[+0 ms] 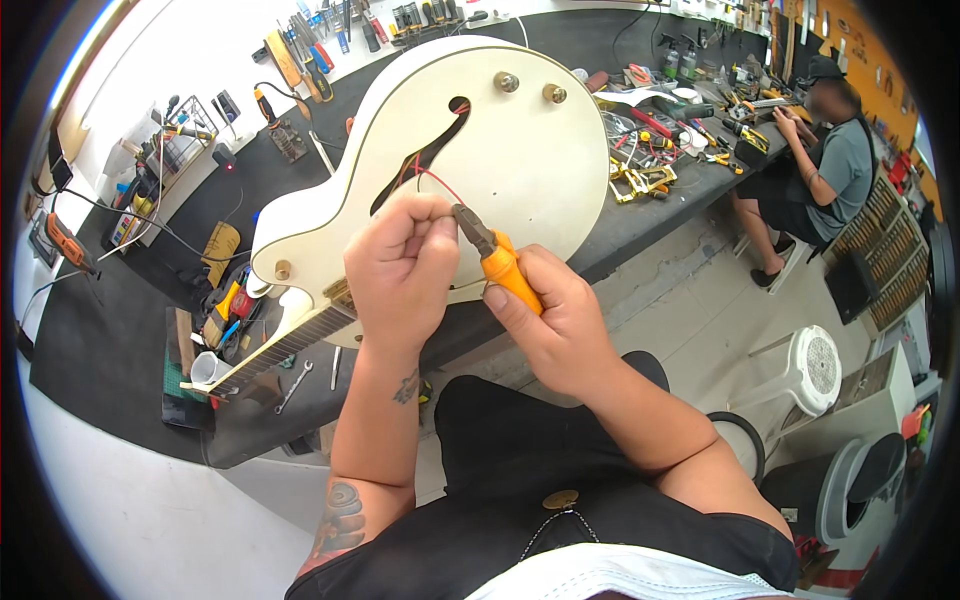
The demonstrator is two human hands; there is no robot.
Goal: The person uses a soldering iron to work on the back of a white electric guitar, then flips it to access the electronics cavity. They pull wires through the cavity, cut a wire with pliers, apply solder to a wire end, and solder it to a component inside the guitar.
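A cream hollow-body guitar [545, 165] lies on the dark workbench, its neck [290, 345] pointing to the lower left. Out of its curved sound hole [440, 150] come a thin red wire [438, 180] and a dark one, both leading toward my hands. My left hand [400, 265] is closed in a pinch at the wire's end. Orange-handled cutting pliers [508, 270] sit in the grip of my right hand [550, 320]. Their jaws are at the wire, right beside my left fingertips; the exact contact is too small to tell.
Screwdrivers [312, 70] hang along the back wall. Hand tools and gold-coloured guitar parts [640, 180] clutter the bench to the right. A wrench [293, 388] lies near the neck. Another person [850, 165] sits working at the far right, beyond a white stool [812, 370].
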